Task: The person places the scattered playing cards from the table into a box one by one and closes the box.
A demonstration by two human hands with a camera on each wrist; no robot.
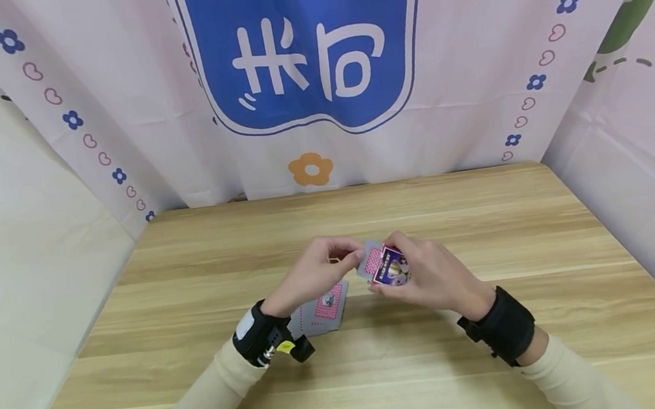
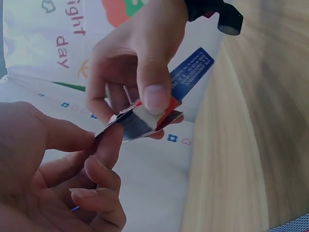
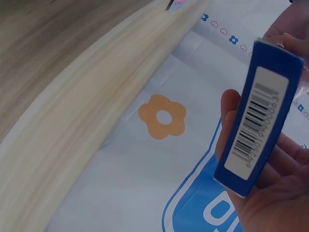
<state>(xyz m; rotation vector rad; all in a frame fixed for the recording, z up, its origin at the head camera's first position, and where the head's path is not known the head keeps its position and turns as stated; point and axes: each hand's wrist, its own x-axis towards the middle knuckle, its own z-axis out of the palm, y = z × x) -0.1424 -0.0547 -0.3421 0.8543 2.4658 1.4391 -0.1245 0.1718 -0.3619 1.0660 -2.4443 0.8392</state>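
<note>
My right hand (image 1: 436,276) grips a small blue playing-card box (image 1: 393,268), thumb and fingers along its sides. A barcode shows on the end of the box in the right wrist view. Out of the box's other end stick grey-edged playing cards (image 1: 371,258) with a red checked back. The thumb and forefinger of my left hand (image 1: 313,273) pinch the edge of these cards; how many is unclear. In the left wrist view the other fingers of that hand are loosely bent. Beneath the left wrist, more playing cards (image 1: 327,308) lie face down on the table, partly hidden.
The wooden table (image 1: 415,380) reaches back to a printed curtain (image 1: 463,132) with a blue emblem. Pale cloth (image 1: 31,259) hangs along the left side and more printed cloth on the right. Both wrists wear black straps (image 1: 508,328).
</note>
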